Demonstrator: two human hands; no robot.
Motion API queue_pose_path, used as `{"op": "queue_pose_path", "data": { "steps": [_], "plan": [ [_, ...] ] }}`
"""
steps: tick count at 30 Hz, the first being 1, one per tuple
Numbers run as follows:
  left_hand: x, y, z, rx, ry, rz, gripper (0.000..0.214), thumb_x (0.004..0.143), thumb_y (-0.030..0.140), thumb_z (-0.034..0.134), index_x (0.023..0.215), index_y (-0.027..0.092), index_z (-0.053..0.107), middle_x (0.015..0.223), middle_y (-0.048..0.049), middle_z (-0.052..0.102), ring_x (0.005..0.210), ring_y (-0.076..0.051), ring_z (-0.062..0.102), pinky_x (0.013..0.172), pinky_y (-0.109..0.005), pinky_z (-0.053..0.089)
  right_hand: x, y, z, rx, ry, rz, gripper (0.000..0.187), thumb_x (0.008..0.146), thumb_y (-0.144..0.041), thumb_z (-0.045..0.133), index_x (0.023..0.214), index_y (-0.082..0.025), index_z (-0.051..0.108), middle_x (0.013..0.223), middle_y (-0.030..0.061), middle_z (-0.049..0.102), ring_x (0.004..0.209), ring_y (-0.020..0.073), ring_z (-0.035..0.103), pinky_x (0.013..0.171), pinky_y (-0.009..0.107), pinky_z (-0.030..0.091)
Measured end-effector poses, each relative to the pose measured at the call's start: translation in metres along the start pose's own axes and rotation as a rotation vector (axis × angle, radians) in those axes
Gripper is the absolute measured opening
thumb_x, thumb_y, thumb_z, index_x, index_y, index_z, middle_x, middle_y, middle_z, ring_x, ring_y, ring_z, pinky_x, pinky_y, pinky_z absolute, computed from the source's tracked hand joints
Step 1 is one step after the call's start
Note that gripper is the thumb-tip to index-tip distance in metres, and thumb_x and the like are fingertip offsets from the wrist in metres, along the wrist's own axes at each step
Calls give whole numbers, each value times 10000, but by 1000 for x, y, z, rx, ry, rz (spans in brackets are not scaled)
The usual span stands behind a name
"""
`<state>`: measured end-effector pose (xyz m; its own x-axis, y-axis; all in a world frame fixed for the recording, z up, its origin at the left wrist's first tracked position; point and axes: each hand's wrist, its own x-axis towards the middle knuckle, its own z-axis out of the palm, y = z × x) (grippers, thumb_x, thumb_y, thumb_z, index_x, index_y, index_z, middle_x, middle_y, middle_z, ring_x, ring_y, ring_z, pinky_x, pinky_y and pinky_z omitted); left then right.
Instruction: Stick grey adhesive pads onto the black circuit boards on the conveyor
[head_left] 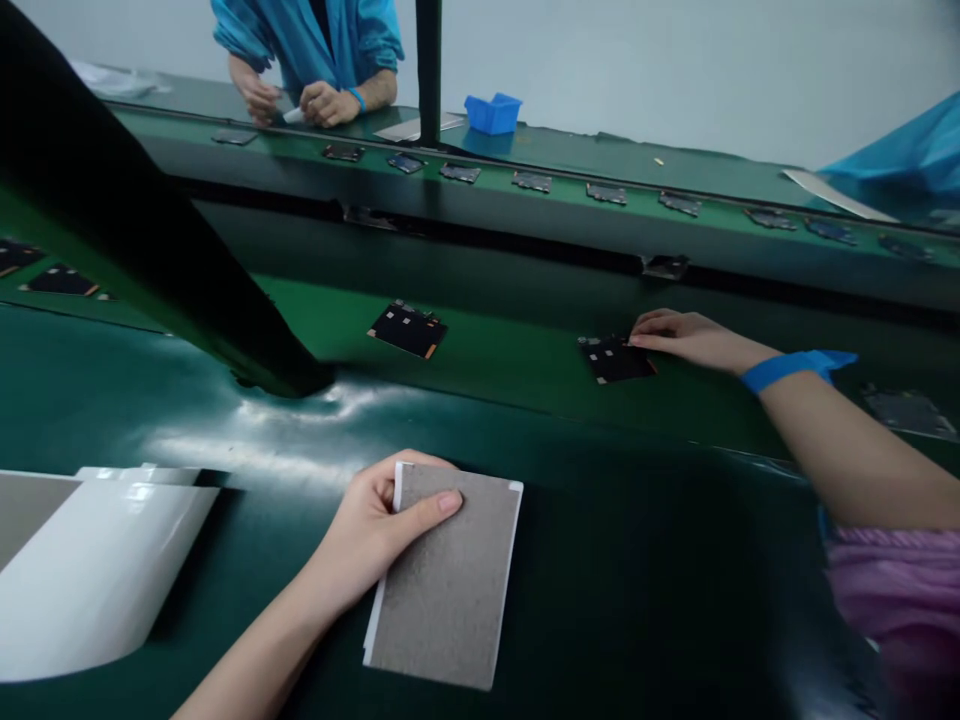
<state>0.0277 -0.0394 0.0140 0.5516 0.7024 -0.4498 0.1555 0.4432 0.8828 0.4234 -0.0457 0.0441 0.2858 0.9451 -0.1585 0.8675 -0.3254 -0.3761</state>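
Note:
My left hand (390,530) is closed on a grey rectangular sheet with white edges (450,590), thumb on top and the other fingers hidden beneath. It holds the sheet above the near green work surface. Out on the green belt, my right hand (679,338), with a blue band at the wrist, pinches the upper right corner of a flat black panel with a small circuit strip (616,362). That panel lies flat, with small white squares on its face. To its left on the belt lies a similar black panel (409,328), which neither hand touches.
A thick dark post (187,250) slants across the left side. White glossy sheeting (105,570) curls at lower left. On a far belt lie several circuit boards (531,181). Behind it are a blue bin (493,114) and a person in blue (322,50) handling something small.

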Motion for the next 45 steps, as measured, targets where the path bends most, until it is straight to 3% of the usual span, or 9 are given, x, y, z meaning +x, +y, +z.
{"op": "queue_pose_path", "data": {
  "steps": [7,13,19,21,23,28,31,37,45],
  "plan": [
    [-3,4,6,-1,98,-16,275,653,385,773,784,170,664,669,-26,662,577,-143,595,512,-222,460,6,21,-2,-17,-43,4,390,844,-492,529,847,-175,757,1126,134,643,933,201,635,781,293,472],
    [1,0,-1,21,-3,-19,258,668,363,770,820,177,675,708,-32,680,594,-150,611,529,-236,479,-3,22,1,-54,-14,59,446,861,-521,486,886,-155,741,1203,159,592,1012,217,605,796,290,461],
    [0,0,1,-8,19,-13,250,675,371,771,809,184,670,692,-11,664,592,-128,598,523,-208,460,-6,30,3,215,202,172,225,802,-390,611,897,-186,611,1001,135,646,855,187,605,708,267,471],
    [0,-1,2,-16,23,-8,258,680,377,769,817,183,670,684,-7,656,589,-122,590,520,-203,454,-10,19,6,298,308,209,146,800,-341,616,846,-206,583,910,120,652,813,193,607,671,278,474],
    [0,-3,2,-20,39,24,259,689,378,764,827,180,670,694,-10,656,595,-117,585,520,-197,447,-22,-8,15,290,362,140,132,815,-344,597,799,-213,590,840,104,646,764,200,597,637,301,470],
    [1,-7,4,-26,105,125,256,717,379,743,856,175,676,760,-28,676,649,-125,599,553,-204,466,-76,-101,55,241,202,-413,209,862,-406,570,755,-239,635,908,59,612,823,201,596,736,349,492],
    [1,-6,6,-8,134,153,248,723,374,738,853,171,678,766,-28,675,659,-123,597,564,-205,468,-98,-136,69,233,181,-517,210,884,-410,547,801,-253,660,928,55,588,832,196,598,684,328,504],
    [0,-4,7,-15,107,161,229,726,357,731,848,170,678,775,-18,670,659,-114,592,571,-201,463,-100,-150,75,135,249,-538,266,905,-412,516,777,-252,685,965,70,556,770,180,571,613,317,492],
    [0,-2,7,-33,108,168,209,718,326,731,831,161,671,769,-18,665,680,-118,594,603,-211,468,-103,-156,72,197,153,-531,355,919,-468,454,698,-240,613,869,61,551,753,183,571,599,306,479]
  ]
}}
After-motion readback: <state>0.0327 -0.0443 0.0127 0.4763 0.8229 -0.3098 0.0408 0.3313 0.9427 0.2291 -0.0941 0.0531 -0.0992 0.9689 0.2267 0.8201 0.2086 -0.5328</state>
